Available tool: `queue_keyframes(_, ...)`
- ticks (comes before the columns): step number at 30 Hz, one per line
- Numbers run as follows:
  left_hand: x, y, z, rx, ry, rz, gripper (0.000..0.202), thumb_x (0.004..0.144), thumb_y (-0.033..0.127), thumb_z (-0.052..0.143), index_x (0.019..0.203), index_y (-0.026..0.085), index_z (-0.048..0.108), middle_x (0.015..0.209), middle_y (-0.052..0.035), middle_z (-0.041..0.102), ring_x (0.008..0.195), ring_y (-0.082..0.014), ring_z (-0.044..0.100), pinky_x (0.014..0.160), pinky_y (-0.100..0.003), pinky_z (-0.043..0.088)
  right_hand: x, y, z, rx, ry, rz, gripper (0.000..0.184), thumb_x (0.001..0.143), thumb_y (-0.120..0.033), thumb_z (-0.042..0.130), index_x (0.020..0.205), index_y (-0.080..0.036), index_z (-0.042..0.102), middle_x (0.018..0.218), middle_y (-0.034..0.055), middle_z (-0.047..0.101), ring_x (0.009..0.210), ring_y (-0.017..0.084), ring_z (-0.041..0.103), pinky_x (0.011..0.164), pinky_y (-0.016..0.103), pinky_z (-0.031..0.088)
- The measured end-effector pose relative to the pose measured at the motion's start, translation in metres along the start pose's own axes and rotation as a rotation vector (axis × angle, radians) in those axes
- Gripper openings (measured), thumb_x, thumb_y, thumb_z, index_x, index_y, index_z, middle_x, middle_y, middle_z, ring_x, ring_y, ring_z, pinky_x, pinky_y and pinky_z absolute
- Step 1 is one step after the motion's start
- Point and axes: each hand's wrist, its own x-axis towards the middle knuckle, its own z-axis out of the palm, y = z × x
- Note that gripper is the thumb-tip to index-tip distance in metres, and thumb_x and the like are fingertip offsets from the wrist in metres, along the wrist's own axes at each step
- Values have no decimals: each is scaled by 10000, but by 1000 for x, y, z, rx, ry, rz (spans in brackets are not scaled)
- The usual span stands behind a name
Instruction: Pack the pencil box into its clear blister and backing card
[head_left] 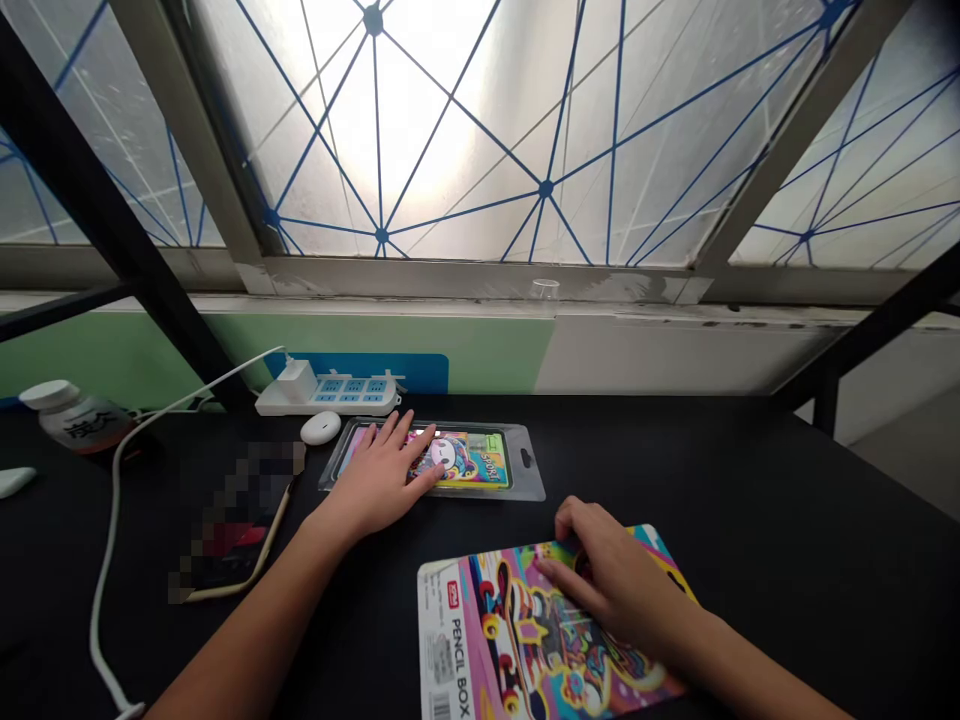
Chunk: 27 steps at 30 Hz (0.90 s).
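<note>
My left hand [381, 474] lies with its fingers spread over a colourful pencil box [469, 460] with a cartoon face on it. The box sits in a clear plastic blister tray [527, 478] with a hang hole at its right end. My right hand [611, 570] is bent over the upper right part of a printed cardboard sheet [525, 640], thumb on its face and fingers curled at the top edge. The sheet reads "PENCIL BOX" and shows a skateboard. Its lower edge runs out of view, and some right fingertips are hidden.
A white power strip [337, 392] stands by the wall, with a white cable [116, 520] running down the left. A white oval case [320, 428], a partly blurred phone-like item [240, 540] and a white bottle [75, 415] are on the black desk [787, 560].
</note>
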Motion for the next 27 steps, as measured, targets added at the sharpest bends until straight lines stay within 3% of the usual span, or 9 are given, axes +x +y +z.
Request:
queue_keyframes(5,-4,0,-8,-52,-45,19,686,958,700,368,1531,324,402,1656,-107,209,1534,-343,128,1191,-611,163,37,42,-35,18,-84,208,358,905,-598,551,831,-252,493,645,-18,585,576,180,524,550,305,339)
queue_keyframes(8,-7,0,-12,-78,-45,33,673,952,697,392,1516,330,430,1653,-96,229,1532,-344,146,1191,-612,170,66,82,-52,88,-200,271,397,878,-630,550,799,-243,592,727,17,682,639,200,597,553,303,387)
queue_keyframes(11,-6,0,-11,-88,-29,28,657,953,699,392,1497,338,459,1646,-87,258,1527,-343,173,1192,-608,178,79,108,-53,94,-201,283,438,880,-643,526,758,-236,628,742,32,705,660,213,624,582,318,434)
queue_keyframes(14,-4,-1,-7,-72,-6,34,684,929,731,409,1484,336,479,1645,-91,266,1525,-349,180,1189,-611,188,78,109,-44,89,-130,257,431,898,-636,503,861,-235,658,900,64,725,819,247,649,712,351,481)
queue_keyframes(17,-2,-1,-3,-41,12,49,697,919,739,417,1473,323,493,1648,-93,256,1527,-353,167,1184,-621,194,75,92,-34,113,-18,204,424,905,-625,522,991,-235,665,1042,86,709,944,264,638,806,367,477)
queue_keyframes(21,-2,0,-2,-14,2,51,698,924,731,418,1482,316,481,1652,-90,240,1526,-358,168,1177,-631,203,77,76,-26,179,-38,216,425,895,-640,546,978,-244,676,886,46,710,750,220,620,636,327,447)
queue_keyframes(27,-2,0,-3,1,2,60,680,931,707,434,1492,324,468,1647,-86,255,1519,-375,189,1169,-638,215,75,98,-30,250,-3,279,429,823,-645,640,903,-227,696,777,17,682,700,195,588,594,295,417)
